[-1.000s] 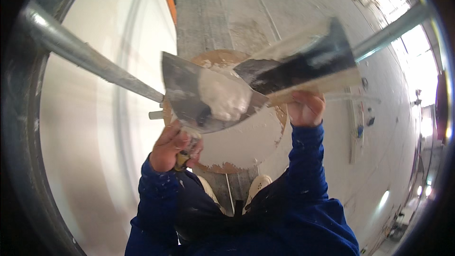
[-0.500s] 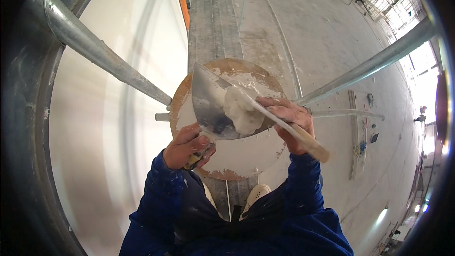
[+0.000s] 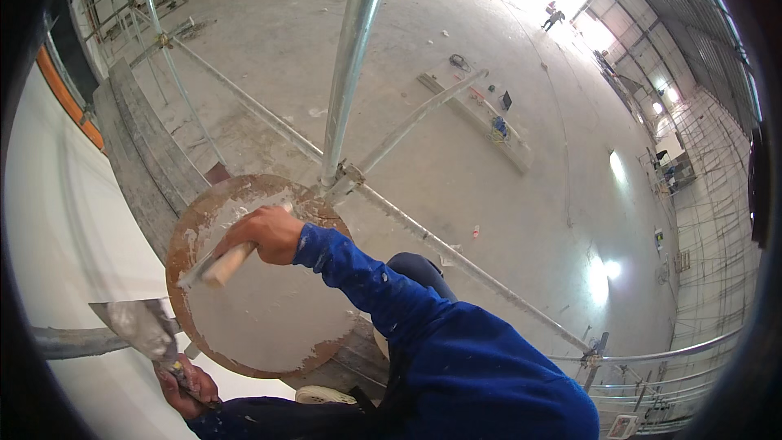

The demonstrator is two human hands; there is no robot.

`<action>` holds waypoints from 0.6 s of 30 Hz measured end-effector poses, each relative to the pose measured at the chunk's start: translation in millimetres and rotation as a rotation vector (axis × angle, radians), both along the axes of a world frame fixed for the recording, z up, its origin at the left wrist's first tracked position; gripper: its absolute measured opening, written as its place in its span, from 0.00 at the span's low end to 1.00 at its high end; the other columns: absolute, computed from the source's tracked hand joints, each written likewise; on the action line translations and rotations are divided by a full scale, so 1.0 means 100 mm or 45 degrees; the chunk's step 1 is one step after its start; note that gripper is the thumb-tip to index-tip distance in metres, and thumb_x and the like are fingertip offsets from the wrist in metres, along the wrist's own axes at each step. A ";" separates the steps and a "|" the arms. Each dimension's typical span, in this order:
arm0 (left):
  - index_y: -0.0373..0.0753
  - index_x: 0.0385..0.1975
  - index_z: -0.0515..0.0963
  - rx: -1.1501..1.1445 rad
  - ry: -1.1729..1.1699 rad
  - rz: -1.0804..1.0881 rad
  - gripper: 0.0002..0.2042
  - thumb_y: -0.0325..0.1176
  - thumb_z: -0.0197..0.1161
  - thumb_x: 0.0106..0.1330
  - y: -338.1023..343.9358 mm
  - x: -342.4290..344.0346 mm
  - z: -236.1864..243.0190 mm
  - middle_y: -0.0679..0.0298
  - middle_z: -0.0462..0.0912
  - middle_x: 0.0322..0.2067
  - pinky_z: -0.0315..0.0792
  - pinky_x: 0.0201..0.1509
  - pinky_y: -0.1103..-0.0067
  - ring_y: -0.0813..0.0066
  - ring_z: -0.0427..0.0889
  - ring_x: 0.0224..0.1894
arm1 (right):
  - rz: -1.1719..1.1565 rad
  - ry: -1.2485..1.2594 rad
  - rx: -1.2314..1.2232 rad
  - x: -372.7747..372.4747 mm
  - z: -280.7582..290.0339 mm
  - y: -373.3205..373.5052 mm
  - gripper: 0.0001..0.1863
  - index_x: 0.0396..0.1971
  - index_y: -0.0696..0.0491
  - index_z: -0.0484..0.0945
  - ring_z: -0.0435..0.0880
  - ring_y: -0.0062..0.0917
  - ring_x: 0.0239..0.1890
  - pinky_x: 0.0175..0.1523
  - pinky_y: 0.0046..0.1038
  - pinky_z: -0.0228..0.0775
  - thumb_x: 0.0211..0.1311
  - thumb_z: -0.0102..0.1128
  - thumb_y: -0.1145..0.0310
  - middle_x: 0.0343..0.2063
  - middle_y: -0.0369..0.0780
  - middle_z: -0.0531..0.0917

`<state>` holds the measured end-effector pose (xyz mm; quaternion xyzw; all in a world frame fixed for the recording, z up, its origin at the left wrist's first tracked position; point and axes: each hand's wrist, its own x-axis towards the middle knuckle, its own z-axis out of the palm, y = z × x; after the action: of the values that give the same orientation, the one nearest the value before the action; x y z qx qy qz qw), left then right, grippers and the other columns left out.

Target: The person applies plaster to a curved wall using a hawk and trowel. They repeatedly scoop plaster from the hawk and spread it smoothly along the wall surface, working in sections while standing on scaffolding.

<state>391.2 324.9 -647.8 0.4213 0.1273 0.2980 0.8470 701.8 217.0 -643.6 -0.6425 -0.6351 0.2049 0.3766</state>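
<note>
At the lower left, my left hand (image 3: 187, 387) is closed on a wide metal scraper (image 3: 130, 318), its blade carrying pale paste beside a round board (image 3: 179, 285). The board has a brown rim and a broad coat of pale plaster (image 3: 269, 310). My right hand (image 3: 262, 232) grips a long trowel (image 3: 230, 263) with a wooden back, held over the upper part of the board. The trowel's metal edge is mostly hidden by the fingers and the angle.
Scaffold pipes (image 3: 346, 73) surround me, with grey planks (image 3: 147, 155) and a white wall (image 3: 49, 212) at left. On the floor below lie a long plank bundle (image 3: 481, 122) and cables (image 3: 458, 61). A distant person (image 3: 552, 20) stands near the bright opening.
The view has swung toward the open floor on the right. My left hand and scraper have moved down to the board's left side; the trowel has come away from the scraper, over the board.
</note>
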 end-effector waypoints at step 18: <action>0.44 0.27 0.67 -0.211 0.347 0.151 0.16 0.49 0.42 0.65 0.03 0.57 0.48 0.70 0.64 0.12 0.60 0.08 0.81 0.79 0.63 0.07 | -0.570 0.223 0.565 0.29 -0.56 -0.25 0.10 0.29 0.53 0.81 0.77 0.30 0.38 0.43 0.29 0.67 0.53 0.51 0.66 0.34 0.42 0.81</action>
<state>448.1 327.7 -599.9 0.3782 0.2899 0.2761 0.8347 730.9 192.3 -699.4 -0.6485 -0.4723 0.0278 0.5964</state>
